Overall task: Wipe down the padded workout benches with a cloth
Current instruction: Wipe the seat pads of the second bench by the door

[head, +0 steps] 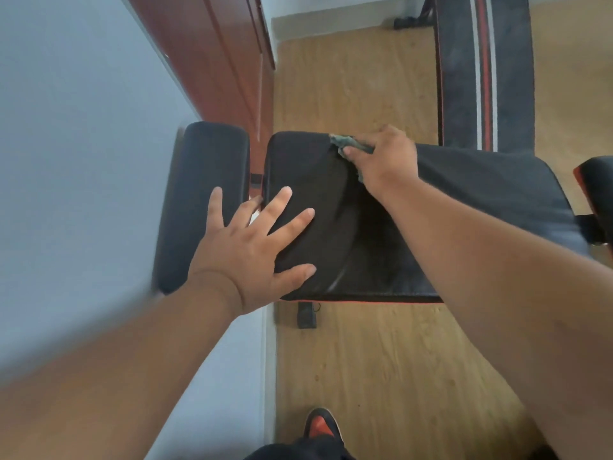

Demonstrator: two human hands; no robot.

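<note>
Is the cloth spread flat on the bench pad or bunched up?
Bunched: the grey-green cloth shows as a crumpled wad under the right hand, at the far edge of the black padded bench.

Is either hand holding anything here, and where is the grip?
The right hand grips the bunched greenish cloth against the bench pad at its far edge. The left hand holds nothing.

Soft, even daylight, no hard glare; faint sheen on the black bench pad (pixel 431 200) near its front edge; shallow shadow under the bench front on the wood floor (pixel 381 376); wide-angle bending at frame edges; wall (pixel 83 161) left of bench smeared w/ motion blur; forearms soft.
</note>
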